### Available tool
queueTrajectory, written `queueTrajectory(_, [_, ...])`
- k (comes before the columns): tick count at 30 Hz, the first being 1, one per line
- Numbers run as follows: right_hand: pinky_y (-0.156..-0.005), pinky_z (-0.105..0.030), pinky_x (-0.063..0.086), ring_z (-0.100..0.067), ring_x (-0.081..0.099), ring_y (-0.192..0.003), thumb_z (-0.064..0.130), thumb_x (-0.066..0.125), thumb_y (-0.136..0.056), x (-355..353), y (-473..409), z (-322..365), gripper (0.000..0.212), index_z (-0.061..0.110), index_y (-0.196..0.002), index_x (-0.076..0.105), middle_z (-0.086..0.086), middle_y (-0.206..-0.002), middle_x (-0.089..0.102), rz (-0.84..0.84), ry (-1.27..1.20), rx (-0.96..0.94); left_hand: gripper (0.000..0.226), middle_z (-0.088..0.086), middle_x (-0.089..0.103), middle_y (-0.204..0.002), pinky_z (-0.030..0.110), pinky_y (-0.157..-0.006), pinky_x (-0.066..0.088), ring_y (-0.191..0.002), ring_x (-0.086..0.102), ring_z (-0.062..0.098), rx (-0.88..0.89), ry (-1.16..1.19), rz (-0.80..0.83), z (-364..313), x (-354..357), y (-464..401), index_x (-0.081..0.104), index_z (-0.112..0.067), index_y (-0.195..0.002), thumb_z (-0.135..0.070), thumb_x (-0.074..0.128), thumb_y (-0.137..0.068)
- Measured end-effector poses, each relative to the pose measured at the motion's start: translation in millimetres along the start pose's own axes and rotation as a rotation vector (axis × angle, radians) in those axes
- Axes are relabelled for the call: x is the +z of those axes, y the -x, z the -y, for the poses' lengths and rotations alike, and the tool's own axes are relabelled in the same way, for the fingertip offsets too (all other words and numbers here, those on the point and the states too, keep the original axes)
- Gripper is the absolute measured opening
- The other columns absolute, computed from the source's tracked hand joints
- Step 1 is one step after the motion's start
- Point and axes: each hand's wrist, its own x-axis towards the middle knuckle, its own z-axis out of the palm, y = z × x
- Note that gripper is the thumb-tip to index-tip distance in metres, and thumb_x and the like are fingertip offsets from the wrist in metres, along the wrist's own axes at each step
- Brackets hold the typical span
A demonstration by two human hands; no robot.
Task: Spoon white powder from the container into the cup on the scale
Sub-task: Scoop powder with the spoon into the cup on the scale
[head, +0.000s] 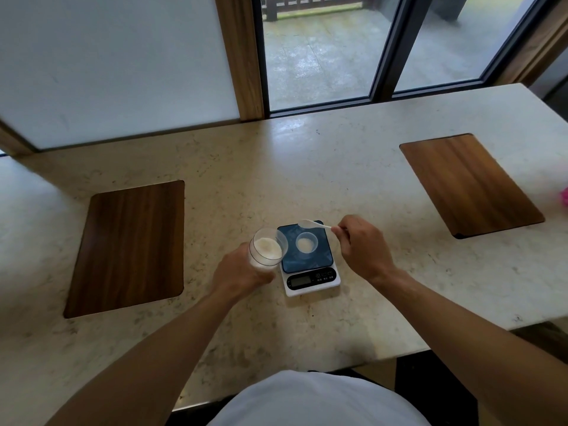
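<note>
A small white kitchen scale (pixel 310 279) with a dark blue weighing plate sits on the stone counter in front of me. On its plate stands a small clear cup (pixel 306 242) with white powder in its bottom. My left hand (pixel 238 273) grips a clear round container (pixel 266 248) holding white powder, tilted and held just left of the scale. My right hand (pixel 362 245) pinches the handle of a white plastic spoon (pixel 312 224). The spoon's bowl hovers over the far edge of the scale, just beyond the cup.
Two dark wooden boards are set into the pale counter (pixel 307 167), one at the left (pixel 129 247) and one at the far right (pixel 470 182). A pink object (pixel 565 196) peeks in at the right edge. Windows stand behind the counter.
</note>
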Motion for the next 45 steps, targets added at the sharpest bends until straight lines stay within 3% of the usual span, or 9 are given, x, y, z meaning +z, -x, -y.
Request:
queueTrajectory(3, [-0.047,-0.022,0.041,-0.017,0.051,-0.055,0.016,0.064,-0.093,-6.6,-1.7,13.5,0.017,0.006,-0.080,0.060,-0.005,-0.069,0.061,-0.029,-0.117,-0.071,0.075,-0.007,0.068,-0.106,0.026,-0.072,0.044,-0.084,0.058,0.013,-0.009,-0.015,0.005,-1.1,-0.3,0.3,0.059,-0.029,-0.120,-0.057,0.078,-0.053])
queueTrajectory(6, [-0.046,-0.025,0.045,-0.017,0.053,-0.054,0.015,0.066,-0.092,-10.7,-0.1,29.2,0.015,0.005,-0.082,0.060,-0.007,-0.069,0.062,0.007,-0.164,-0.194,0.073,-0.006,0.068,-0.106,0.027,-0.074,0.046,-0.085,0.059,0.014,0.004,-0.037,0.009,-2.2,-0.7,-1.1,0.059,-0.029,-0.120,-0.055,0.079,-0.055])
queueTrajectory(14, [-0.044,-0.037,0.048,-0.021,0.052,-0.052,0.015,0.061,-0.095,4.2,1.8,52.1,0.020,0.003,-0.080,0.062,-0.010,-0.073,0.063,0.139,-0.068,-0.365,0.069,-0.002,0.070,-0.105,0.037,-0.078,0.056,-0.087,0.064,0.020,0.063,-0.098,-0.005,-6.8,-4.3,0.1,0.059,-0.023,-0.119,-0.051,0.079,-0.059])
queueTrajectory(20, [-0.043,-0.029,0.044,-0.015,0.047,-0.050,0.016,0.063,-0.094,17.9,4.1,55.3,0.018,0.005,-0.079,0.063,-0.005,-0.069,0.060,0.188,0.003,-0.386,0.067,-0.002,0.068,-0.106,0.038,-0.076,0.056,-0.086,0.064,0.020,0.114,-0.183,-0.033,-6.0,-4.6,4.4,0.059,-0.024,-0.120,-0.053,0.079,-0.063])
queueTrajectory(24, [-0.048,-0.031,0.049,-0.016,0.052,-0.055,0.017,0.062,-0.094,23.4,3.3,54.8,0.017,0.006,-0.081,0.064,-0.004,-0.072,0.063,0.244,0.001,-0.314,0.068,0.000,0.068,-0.111,0.040,-0.080,0.057,-0.091,0.064,0.020,0.152,-0.188,-0.013,-3.2,-3.5,5.3,0.058,-0.023,-0.125,-0.052,0.078,-0.067])
queueTrajectory(30, [-0.050,-0.016,0.029,-0.004,0.044,-0.048,0.019,0.065,-0.092,28.3,0.1,58.2,0.019,0.009,-0.076,0.068,0.007,-0.063,0.055,0.297,-0.067,-0.112,0.066,0.001,0.068,-0.112,0.038,-0.080,0.056,-0.091,0.064,0.020,0.178,-0.189,-0.024,-0.9,-1.5,7.7,0.058,-0.022,-0.126,-0.047,0.080,-0.069])
queueTrajectory(33, [-0.049,-0.019,0.033,-0.008,0.049,-0.049,0.021,0.062,-0.094,28.9,-0.3,59.5,0.023,0.007,-0.077,0.070,0.002,-0.061,0.061,0.338,-0.107,-0.010,0.064,0.001,0.068,-0.111,0.036,-0.078,0.055,-0.089,0.063,0.020,0.170,-0.174,-0.034,-0.9,-1.0,7.6,0.059,-0.021,-0.123,-0.043,0.081,-0.067])
queueTrajectory(40, [-0.049,-0.015,0.031,-0.005,0.048,-0.049,0.024,0.059,-0.095,29.9,-2.9,60.5,0.026,0.016,-0.071,0.067,0.013,-0.058,0.051,0.451,-0.154,0.121,0.068,0.001,0.068,-0.112,0.039,-0.079,0.057,-0.090,0.063,0.020,0.188,-0.187,-0.033,1.6,0.9,7.5,0.057,-0.023,-0.125,-0.046,0.080,-0.066])
queueTrajectory(45, [-0.047,-0.018,0.034,-0.007,0.048,-0.048,0.025,0.060,-0.094,31.0,-4.3,61.3,0.029,0.020,-0.066,0.066,0.008,-0.057,0.056,0.462,-0.224,0.204,0.067,0.001,0.069,-0.109,0.031,-0.072,0.054,-0.086,0.062,0.018,0.198,-0.188,-0.065,3.4,2.3,4.9,0.059,-0.021,-0.122,-0.048,0.083,-0.065])
